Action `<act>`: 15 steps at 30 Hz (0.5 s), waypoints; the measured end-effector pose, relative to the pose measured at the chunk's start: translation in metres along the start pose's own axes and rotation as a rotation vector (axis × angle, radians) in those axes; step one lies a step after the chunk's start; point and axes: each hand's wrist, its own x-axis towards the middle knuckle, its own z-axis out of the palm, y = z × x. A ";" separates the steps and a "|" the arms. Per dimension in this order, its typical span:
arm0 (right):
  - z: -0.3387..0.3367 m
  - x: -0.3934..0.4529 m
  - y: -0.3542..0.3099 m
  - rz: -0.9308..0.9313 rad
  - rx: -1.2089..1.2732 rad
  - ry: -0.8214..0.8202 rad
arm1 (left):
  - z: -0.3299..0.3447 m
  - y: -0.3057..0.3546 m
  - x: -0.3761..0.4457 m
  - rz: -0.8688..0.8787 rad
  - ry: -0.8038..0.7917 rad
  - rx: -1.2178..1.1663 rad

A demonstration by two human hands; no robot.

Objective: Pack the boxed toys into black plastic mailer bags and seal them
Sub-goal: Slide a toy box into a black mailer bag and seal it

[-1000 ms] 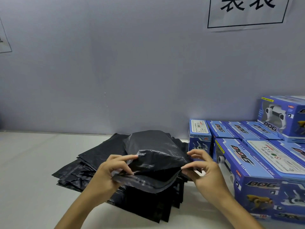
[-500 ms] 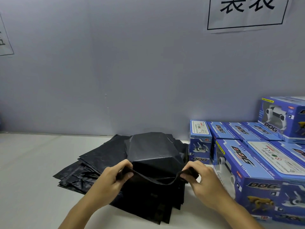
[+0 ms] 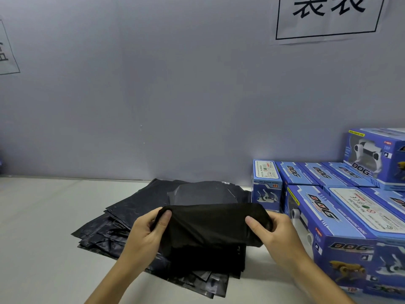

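A filled black mailer bag [image 3: 203,194] sits on a pile of flat black bags [image 3: 122,216] in the middle of the table. Its flap [image 3: 208,227] is folded over toward me. My left hand [image 3: 149,231] pinches the flap's left end, thumb on top. At the flap's right end my right hand [image 3: 271,233] pinches it the same way. The box inside the bag is hidden. Blue "DOG" toy boxes [image 3: 328,216] are stacked at the right.
A small blue box [image 3: 266,185] stands upright just right of the bag. The grey wall [image 3: 175,95] rises close behind the pile, with a paper sign [image 3: 328,16] at the upper right. Bare white table [image 3: 43,216] lies to the left.
Both hands have pulled the bag's open mouth shut and folded the flap down over the near side. The bag now lies flatter on the pile.
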 end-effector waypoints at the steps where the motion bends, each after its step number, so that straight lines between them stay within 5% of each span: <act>1: 0.000 0.000 0.001 0.016 0.024 0.018 | 0.002 0.000 0.000 -0.029 0.008 -0.035; 15: 0.019 0.005 0.022 0.495 0.008 0.054 | 0.032 -0.019 -0.002 -0.404 0.091 -0.022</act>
